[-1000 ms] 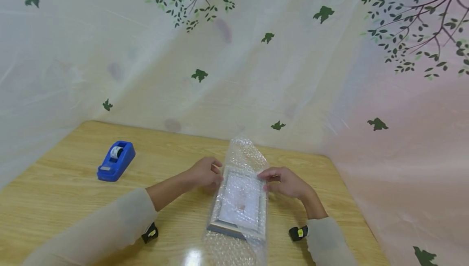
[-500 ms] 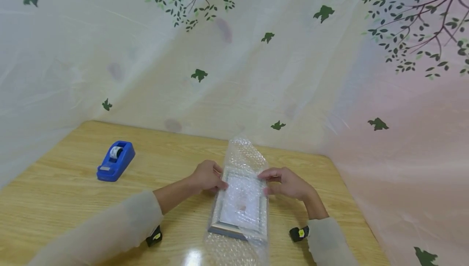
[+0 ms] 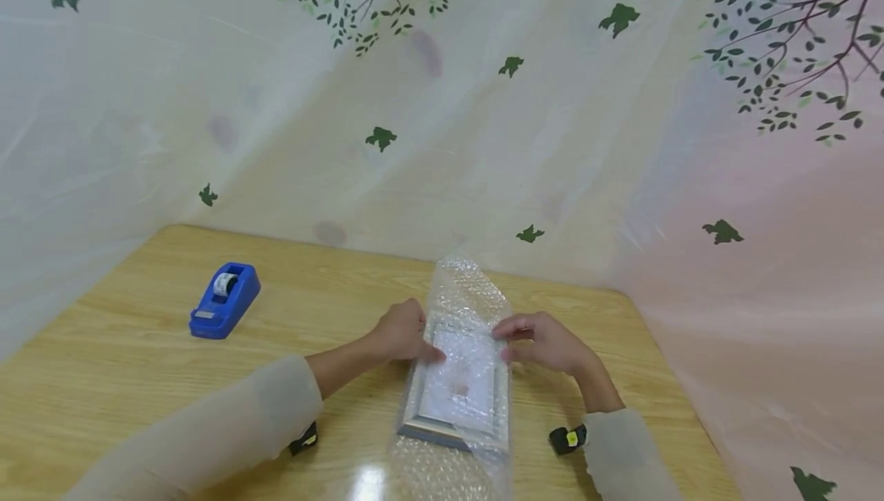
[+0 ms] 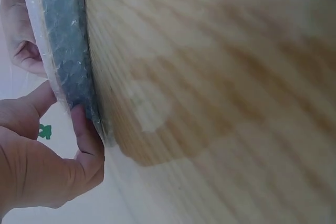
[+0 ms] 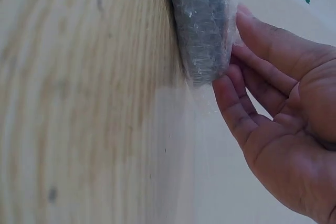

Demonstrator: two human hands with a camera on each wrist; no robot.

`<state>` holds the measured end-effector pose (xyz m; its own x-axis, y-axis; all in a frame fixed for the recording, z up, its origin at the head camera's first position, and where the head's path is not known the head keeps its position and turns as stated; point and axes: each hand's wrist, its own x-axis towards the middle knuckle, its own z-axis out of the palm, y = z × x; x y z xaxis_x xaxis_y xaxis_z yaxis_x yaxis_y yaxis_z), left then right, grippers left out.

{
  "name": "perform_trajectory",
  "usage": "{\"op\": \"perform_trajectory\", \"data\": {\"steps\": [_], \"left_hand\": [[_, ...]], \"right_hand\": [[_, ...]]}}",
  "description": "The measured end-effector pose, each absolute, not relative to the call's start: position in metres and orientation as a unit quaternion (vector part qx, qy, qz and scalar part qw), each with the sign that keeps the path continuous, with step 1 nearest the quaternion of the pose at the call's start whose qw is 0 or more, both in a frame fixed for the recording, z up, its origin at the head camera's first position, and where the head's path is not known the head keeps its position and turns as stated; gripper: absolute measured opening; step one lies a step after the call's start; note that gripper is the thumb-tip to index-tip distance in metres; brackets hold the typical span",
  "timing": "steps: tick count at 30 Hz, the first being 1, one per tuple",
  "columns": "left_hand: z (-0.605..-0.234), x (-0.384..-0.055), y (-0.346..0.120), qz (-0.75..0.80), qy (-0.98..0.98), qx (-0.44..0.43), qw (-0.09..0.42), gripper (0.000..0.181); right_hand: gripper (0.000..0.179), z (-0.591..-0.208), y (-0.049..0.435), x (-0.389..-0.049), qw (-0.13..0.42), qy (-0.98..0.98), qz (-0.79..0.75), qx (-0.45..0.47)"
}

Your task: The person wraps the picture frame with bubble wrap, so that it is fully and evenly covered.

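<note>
Head view: At lower centre, a rectangular picture frame [image 3: 459, 393] with a bevelled border and a white panel lies flat under clear, pebbled bubble wrap [image 3: 470, 286], which extends past it above and below. The left hand [image 3: 400, 334] meets its left edge, thumb reaching over the face; the right hand [image 3: 545, 344] meets the upper right corner. Both sleeves [image 3: 242, 416] are pale and smooth. At centre left, a blue, wedge-shaped tape dispenser [image 3: 224, 301] carries a white roll. The surface [image 3: 331, 278] is yellowish, grained wood; behind it hangs a pale, softly creased sheet [image 3: 297, 140] printed with green leaves and branches.

Left wrist view: At upper left, the frame's grey side shows through crinkled film. The left hand's grip pinches the wrapped edge, thumb against the face and a bent finger against the side. Part of the right hand appears beyond.

Right wrist view: At top centre, the wrapped grey side ends in a rounded, wrinkled corner. The right hand's grip pinches this corner between thumb and curled fingers. Streaked wood grain fills the left half.
</note>
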<state>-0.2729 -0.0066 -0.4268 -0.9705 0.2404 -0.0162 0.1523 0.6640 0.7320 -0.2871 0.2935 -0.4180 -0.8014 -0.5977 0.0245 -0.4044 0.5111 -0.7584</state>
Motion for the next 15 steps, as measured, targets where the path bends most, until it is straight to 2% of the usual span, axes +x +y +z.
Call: {"op": "perform_trajectory", "data": {"steps": [5, 10, 15], "left_hand": [[-0.4252, -0.2736, -0.0060, 0.345, 0.925, 0.155, 0.038, 0.061], [-0.4229, -0.2722, -0.0017, 0.289, 0.933, 0.214, 0.019, 0.075], [-0.4204, -0.2708, 0.0017, 0.244, 0.932, 0.268, 0.012, 0.059]], "right_hand": [[0.030, -0.4172, 0.2926, -0.2856, 0.117, 0.867, -0.393, -0.285], [0.029, -0.4149, 0.2926, -0.2847, 0.120, 0.863, -0.391, -0.297], [0.028, -0.4151, 0.2912, -0.2844, 0.124, 0.864, -0.390, -0.293]]}}
